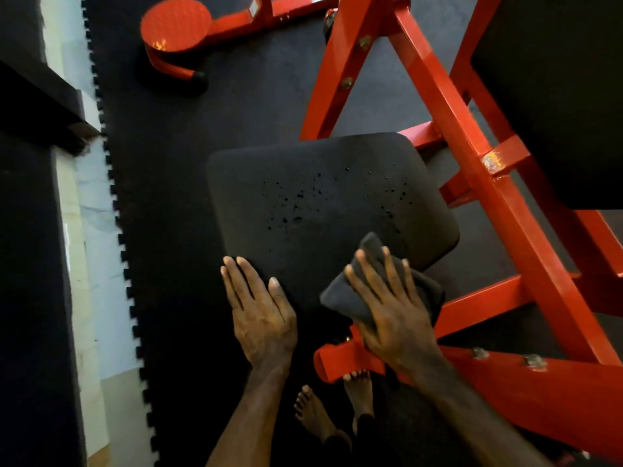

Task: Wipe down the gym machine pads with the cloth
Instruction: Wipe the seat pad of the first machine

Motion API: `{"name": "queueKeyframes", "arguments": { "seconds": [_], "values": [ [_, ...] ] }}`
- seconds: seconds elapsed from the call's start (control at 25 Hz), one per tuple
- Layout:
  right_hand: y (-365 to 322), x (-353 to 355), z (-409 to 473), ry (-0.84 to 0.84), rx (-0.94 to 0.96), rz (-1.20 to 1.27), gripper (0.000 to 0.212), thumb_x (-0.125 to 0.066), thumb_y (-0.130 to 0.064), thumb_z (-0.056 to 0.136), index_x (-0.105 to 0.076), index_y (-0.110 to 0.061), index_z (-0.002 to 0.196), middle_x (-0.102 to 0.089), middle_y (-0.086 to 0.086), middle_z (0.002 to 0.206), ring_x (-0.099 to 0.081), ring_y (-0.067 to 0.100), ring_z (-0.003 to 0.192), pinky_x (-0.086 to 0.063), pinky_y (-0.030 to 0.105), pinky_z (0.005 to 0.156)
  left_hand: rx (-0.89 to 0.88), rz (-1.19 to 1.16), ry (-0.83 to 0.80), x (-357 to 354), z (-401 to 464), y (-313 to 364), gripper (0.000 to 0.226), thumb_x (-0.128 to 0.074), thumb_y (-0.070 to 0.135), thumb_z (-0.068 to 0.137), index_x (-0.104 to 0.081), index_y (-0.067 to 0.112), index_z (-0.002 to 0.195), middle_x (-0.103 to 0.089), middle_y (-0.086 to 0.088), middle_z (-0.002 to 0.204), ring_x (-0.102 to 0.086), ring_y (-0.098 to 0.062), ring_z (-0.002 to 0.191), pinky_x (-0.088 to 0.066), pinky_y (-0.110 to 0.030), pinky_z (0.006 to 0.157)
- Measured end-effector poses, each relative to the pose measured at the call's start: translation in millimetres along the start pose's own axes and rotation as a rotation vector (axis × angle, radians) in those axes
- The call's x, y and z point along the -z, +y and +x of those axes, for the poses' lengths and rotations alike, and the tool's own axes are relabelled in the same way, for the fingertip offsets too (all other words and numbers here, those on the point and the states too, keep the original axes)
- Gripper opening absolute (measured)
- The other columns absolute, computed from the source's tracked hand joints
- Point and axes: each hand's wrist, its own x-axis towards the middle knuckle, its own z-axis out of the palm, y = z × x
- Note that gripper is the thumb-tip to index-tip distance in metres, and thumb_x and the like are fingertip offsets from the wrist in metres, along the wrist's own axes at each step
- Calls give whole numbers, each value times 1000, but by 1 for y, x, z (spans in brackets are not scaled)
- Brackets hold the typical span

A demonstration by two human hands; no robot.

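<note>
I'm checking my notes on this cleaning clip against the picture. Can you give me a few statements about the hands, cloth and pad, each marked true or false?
1. The right hand presses a dark cloth onto the seat pad. True.
2. The left hand holds a spray bottle. False: it rests flat on the pad's near edge with straight fingers and holds nothing.
3. Dark droplets speckle the middle of the pad. True.
4. The machine frame is blue. False: it is red.
5. The cloth lies at the pad's far edge. False: it is at the near right corner, by the person.
</note>
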Motion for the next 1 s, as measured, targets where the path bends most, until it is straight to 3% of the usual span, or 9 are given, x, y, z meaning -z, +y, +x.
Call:
{"name": "queueKeyframes", "arguments": {
  "seconds": [0.16, 0.24, 0.36, 0.48, 0.6, 0.68, 0.8, 0.92, 1.0],
  "values": [
    [8, 2, 81, 21, -367, -10, 80, -50, -59, 101, -19, -25, 168, -2, 5, 177, 10, 39, 162, -2, 65, 128, -37, -5, 18, -2, 1, -2, 67, -29, 38, 113, -15, 1, 167, -8, -19, 177, -8, -31, 164, -19, -45, 131],
    [-18, 0, 95, 15, -275, -21, 81, -46, -61, 102, -19, -23, 168, -2, 7, 177, 8, 41, 161, -3, 65, 128, -35, -1, 25, -4, 1, -4, 67, -28, 38, 113, -14, 0, 167, -6, -19, 177, -6, -31, 165, -18, -44, 132],
    [-20, -5, 32, -5, -7, 1, 84, -59, -51, 100, -20, -21, 168, -1, 5, 177, 8, 38, 162, -7, 64, 129, -67, 12, 24, -2, 1, -4, 66, -28, 37, 114, -14, -1, 166, -5, -21, 176, -4, -32, 165, -13, -42, 132],
    [19, 0, 12, 45, -207, 28, 84, -66, -44, 98, -24, -23, 167, -3, 1, 177, 8, 35, 163, -5, 64, 129, -68, 51, 30, -2, 1, -4, 65, -30, 35, 115, -16, -3, 166, -6, -23, 175, -2, -33, 165, -11, -42, 133],
    [19, 4, 85, 44, -489, 26, 76, -42, -60, 103, -22, -24, 167, -5, 5, 177, 8, 40, 161, 0, 66, 128, -86, 54, 43, -5, 1, -5, 65, -31, 35, 115, -17, -4, 165, -8, -25, 175, -3, -34, 165, -8, -40, 132],
    [-4, 3, 107, 25, -358, -28, 78, -34, -63, 103, -19, -23, 168, -3, 8, 177, 8, 42, 161, -3, 66, 128, -79, 47, 51, -6, 1, -6, 65, -31, 35, 115, -18, -4, 165, -9, -25, 175, -6, -35, 164, -11, -42, 133],
    [-7, -2, 48, 2, -77, -17, 80, -48, -55, 103, -17, -22, 169, 1, 5, 177, 11, 37, 162, -6, 64, 128, -74, 11, 43, -4, 1, -5, 65, -31, 36, 115, -18, -3, 165, -10, -24, 175, -10, -36, 164, -21, -49, 132],
    [32, 1, 22, 43, -227, 15, 81, -58, -48, 101, -20, -23, 168, 0, 1, 178, 11, 35, 162, -5, 66, 128, -68, 4, 51, -2, 0, -4, 65, -33, 35, 114, -19, -3, 165, -11, -24, 175, -11, -36, 164, -22, -49, 132],
    [37, 3, 65, 84, -431, 24, 76, -49, -55, 103, -24, -23, 167, -4, 3, 177, 9, 39, 162, -1, 66, 128, -69, 16, 49, -3, 0, -4, 65, -32, 35, 114, -18, -2, 166, -11, -23, 175, -11, -35, 164, -21, -47, 132]
  ]
}}
